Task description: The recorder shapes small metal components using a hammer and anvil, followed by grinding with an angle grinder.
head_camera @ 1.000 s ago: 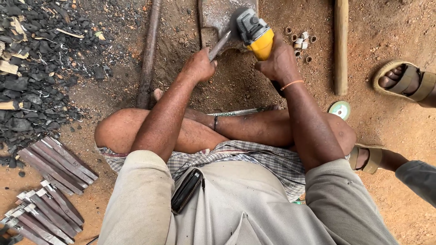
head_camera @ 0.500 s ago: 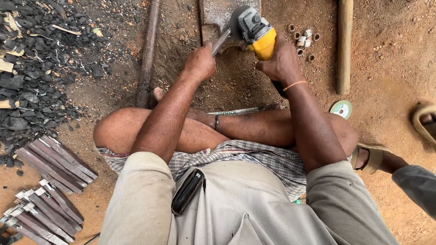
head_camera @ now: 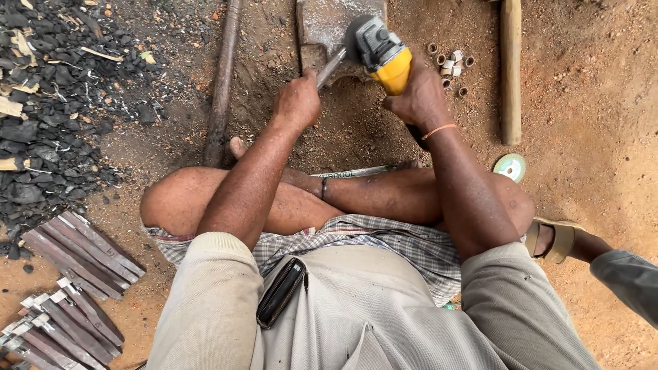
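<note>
- Head view: a person is seen from above, seated cross-legged on bare earth, both arms stretched forward over the knees
- The right hand (head_camera: 419,96) is closed around the yellow body of an angle grinder (head_camera: 381,51), whose grey head is pointed up and left
- The grinder's disc end is set against a flat grey metal block (head_camera: 329,24) that lies in the dirt at the top of the frame
- The left hand (head_camera: 297,103) is clenched around the near end of a thin metal strip (head_camera: 331,66); the strip is angled up to the right, its far end meeting the grinder's head at the block's lower edge
- An orange band (head_camera: 439,129) is worn on the right wrist
- A long rusty iron rod (head_camera: 223,82) lies on the ground just left of the left hand
- A wooden handle (head_camera: 510,68) lies upright in the frame, right of the grinder, with a cluster of small metal rings (head_camera: 452,65) between the two
- A round greenish disc (head_camera: 510,166) rests on the dirt beside the right knee
- A heap of charcoal (head_camera: 55,103) fills the upper left; dark metal bars (head_camera: 75,253) are stacked at the lower left
- A black case (head_camera: 281,292) is tucked at the waist
- Another person's grey sleeve (head_camera: 627,281) and a sandalled foot (head_camera: 558,240) enter at the lower right
</note>
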